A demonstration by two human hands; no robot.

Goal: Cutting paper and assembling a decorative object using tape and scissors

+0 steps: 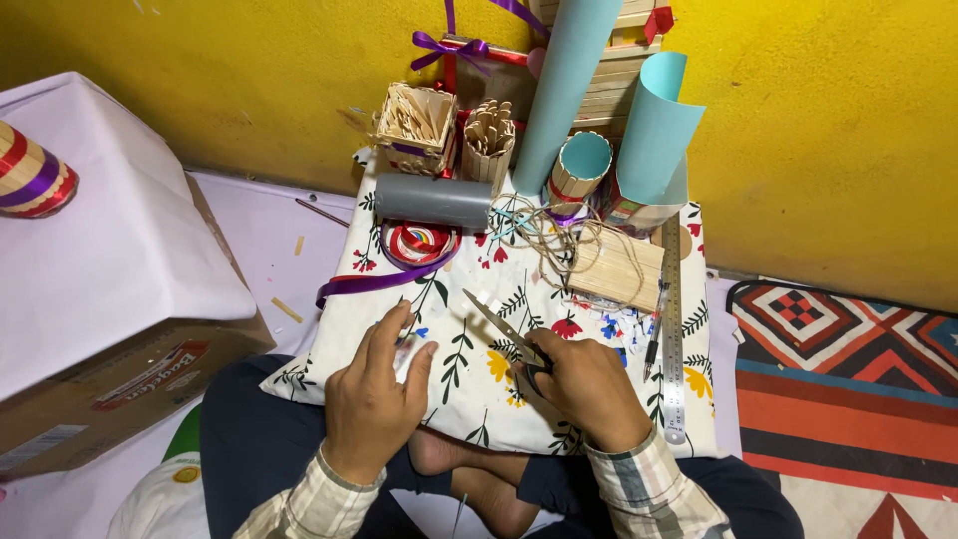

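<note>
Scissors point(507, 334) lay in your right hand point(587, 387), fingers closed through the handles, the blades parted and pointing up and left over the floral cloth point(469, 389) that covered the counter. Your left hand point(374, 389) rested flat beside them with the fingers together, pressing on a small pale piece too hidden to identify. You seemed to be at the cutting step, lining the blades up with whatever the left hand pinned down; the next move would have called for steadying that piece and bringing the blades to its edge without nicking the cloth.

Little scraps point(609, 324) lay just right of the scissors, near a pen point(654, 339) and a long steel ruler point(673, 329) along the cloth's right side. Farther back sat a bundle of craft sticks point(619, 268) under a tangle of twine point(544, 235), a red ribbon roll point(419, 242) with purple ribbon point(374, 282) trailing toward your left hand, a grey tube point(434, 202), stick baskets point(414, 125) and rolled blue paper point(569, 90). The trailing ribbon and the loose twine were the likeliest things to snag. A cardboard box point(110, 389) stood well left.
</note>
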